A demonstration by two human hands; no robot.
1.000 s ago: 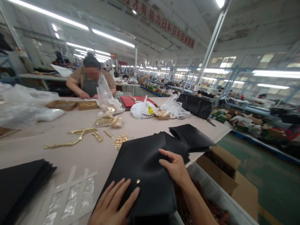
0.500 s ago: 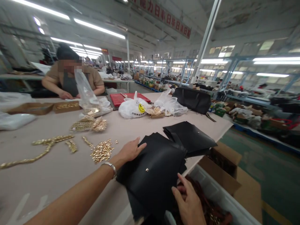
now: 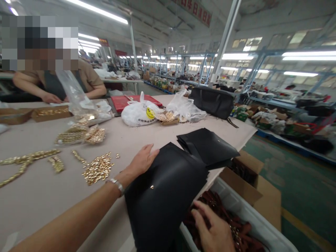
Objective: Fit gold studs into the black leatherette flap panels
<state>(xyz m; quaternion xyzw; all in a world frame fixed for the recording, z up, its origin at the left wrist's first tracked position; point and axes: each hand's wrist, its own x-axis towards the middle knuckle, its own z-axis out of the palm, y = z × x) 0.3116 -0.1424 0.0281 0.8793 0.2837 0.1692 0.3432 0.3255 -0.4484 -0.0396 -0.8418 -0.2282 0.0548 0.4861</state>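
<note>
A stack of black leather panels (image 3: 170, 182) lies at the table's front edge; its top sheet carries a small gold-coloured metal fitting (image 3: 152, 187). At the stack's left edge rests my left hand (image 3: 143, 159), fingers stretched out and slightly apart, a silver bracelet on the wrist. My right hand (image 3: 214, 225) hovers off the lower right side of the stack, fingers curved and apart, with nothing visible in them. Behind the first stack lies a second stack of black panels (image 3: 210, 147). A loose pile of gold-coloured metal pieces (image 3: 98, 168) sits left of my left hand.
Below the table edge stands a white bin (image 3: 252, 217) of brown straps, beside cardboard boxes (image 3: 269, 199). White plastic bags (image 3: 136, 113), a red flat object (image 3: 118, 103) and a black bag (image 3: 212, 101) lie farther back. A co-worker (image 3: 52, 80) sits across the table.
The view has shifted, so the table's things appear farther left. The top panel's lower part has moved left and down, and my right hand is now farther from its edge.
</note>
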